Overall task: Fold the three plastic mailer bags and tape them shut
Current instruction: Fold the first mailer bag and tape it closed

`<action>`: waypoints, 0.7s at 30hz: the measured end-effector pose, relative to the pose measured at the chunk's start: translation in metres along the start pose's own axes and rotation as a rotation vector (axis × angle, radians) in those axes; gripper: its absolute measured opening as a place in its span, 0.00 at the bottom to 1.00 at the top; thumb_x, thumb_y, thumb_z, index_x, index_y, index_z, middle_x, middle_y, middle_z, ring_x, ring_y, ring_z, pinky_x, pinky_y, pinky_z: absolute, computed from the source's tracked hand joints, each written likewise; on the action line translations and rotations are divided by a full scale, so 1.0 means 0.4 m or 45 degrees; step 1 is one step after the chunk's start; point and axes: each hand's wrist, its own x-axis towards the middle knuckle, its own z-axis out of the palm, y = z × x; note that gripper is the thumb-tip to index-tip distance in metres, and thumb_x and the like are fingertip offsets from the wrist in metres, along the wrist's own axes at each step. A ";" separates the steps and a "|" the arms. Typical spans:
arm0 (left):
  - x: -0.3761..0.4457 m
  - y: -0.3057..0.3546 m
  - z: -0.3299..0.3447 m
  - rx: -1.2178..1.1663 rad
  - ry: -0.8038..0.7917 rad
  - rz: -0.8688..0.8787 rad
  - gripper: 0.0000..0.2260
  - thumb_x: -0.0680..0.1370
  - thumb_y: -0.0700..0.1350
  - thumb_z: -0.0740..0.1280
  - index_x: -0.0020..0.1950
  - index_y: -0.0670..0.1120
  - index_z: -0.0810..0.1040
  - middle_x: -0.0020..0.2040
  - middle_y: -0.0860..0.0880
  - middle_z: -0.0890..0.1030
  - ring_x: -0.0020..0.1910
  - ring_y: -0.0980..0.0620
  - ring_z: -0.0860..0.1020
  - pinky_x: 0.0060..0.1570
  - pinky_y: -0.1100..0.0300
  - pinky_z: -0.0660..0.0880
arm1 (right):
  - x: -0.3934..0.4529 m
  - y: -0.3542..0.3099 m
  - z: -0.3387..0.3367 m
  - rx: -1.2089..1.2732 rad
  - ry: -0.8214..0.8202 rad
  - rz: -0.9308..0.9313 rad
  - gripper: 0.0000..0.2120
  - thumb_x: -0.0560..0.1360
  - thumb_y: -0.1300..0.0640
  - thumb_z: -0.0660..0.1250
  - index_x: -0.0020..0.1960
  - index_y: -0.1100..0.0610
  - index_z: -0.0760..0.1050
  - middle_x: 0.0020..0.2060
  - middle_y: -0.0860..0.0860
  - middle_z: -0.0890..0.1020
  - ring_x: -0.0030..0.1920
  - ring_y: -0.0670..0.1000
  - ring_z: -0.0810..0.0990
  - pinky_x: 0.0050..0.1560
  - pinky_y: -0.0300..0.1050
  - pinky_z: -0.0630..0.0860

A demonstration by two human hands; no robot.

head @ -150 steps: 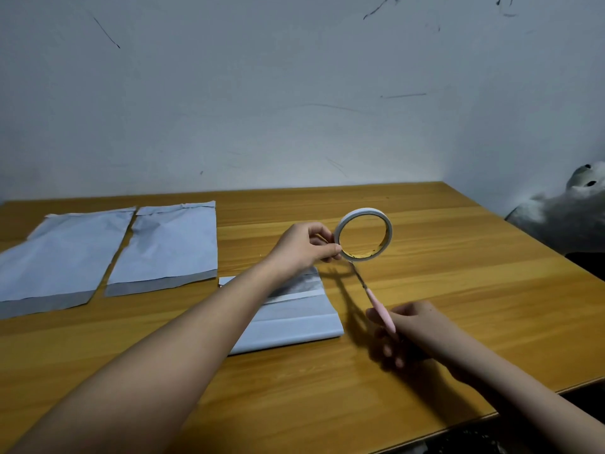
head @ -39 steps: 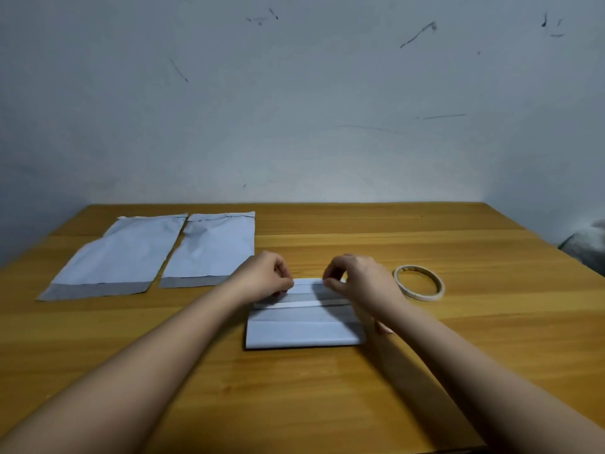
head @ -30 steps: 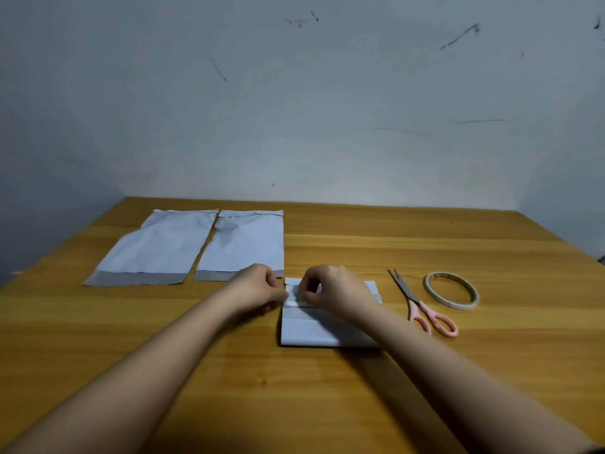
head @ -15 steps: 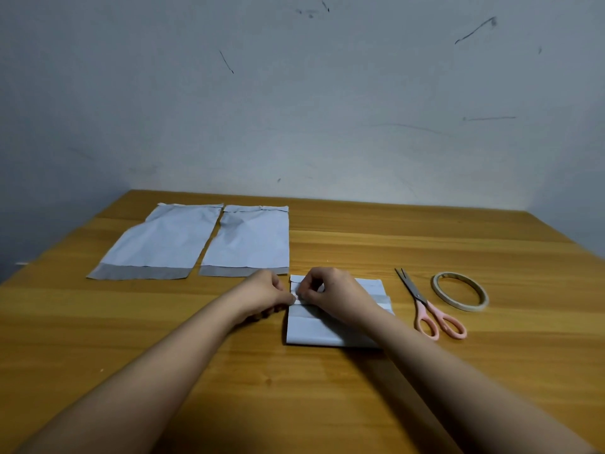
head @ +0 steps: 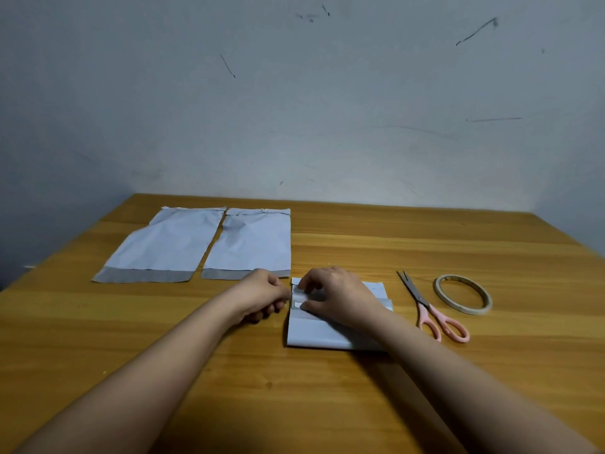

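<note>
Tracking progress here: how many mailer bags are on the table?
3: two flat mailer bags side by side at far left, one folded mailer bag under both hands. None seems hidden.

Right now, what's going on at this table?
A person is working on a folded mailer bag near the table's front edge. Both hands meet at its left end: the right hand pinches a small strip of tape there, and the left hand sits curled just beside it. Two flat mailer bags lie unfolded further back. Pink-handled scissors and a tape roll rest to the right.
</note>
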 end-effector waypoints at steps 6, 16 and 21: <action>-0.003 -0.005 -0.007 0.032 -0.037 -0.026 0.05 0.78 0.44 0.65 0.44 0.44 0.74 0.33 0.48 0.76 0.24 0.55 0.67 0.23 0.65 0.62 | -0.003 0.000 0.002 0.061 0.045 -0.036 0.12 0.72 0.51 0.71 0.55 0.50 0.77 0.48 0.46 0.82 0.51 0.48 0.78 0.48 0.41 0.69; -0.004 -0.001 -0.003 -0.055 -0.083 -0.055 0.07 0.78 0.43 0.65 0.41 0.44 0.74 0.32 0.48 0.75 0.24 0.55 0.67 0.22 0.65 0.61 | -0.003 0.001 0.006 0.237 0.025 0.042 0.08 0.74 0.53 0.68 0.54 0.52 0.78 0.48 0.48 0.82 0.49 0.49 0.78 0.49 0.44 0.73; 0.000 -0.001 -0.004 -0.118 -0.075 -0.061 0.04 0.78 0.43 0.66 0.44 0.44 0.75 0.32 0.49 0.75 0.24 0.56 0.67 0.21 0.66 0.61 | -0.007 -0.001 0.007 0.311 -0.007 0.001 0.10 0.73 0.51 0.70 0.53 0.52 0.79 0.48 0.45 0.81 0.48 0.44 0.77 0.49 0.38 0.74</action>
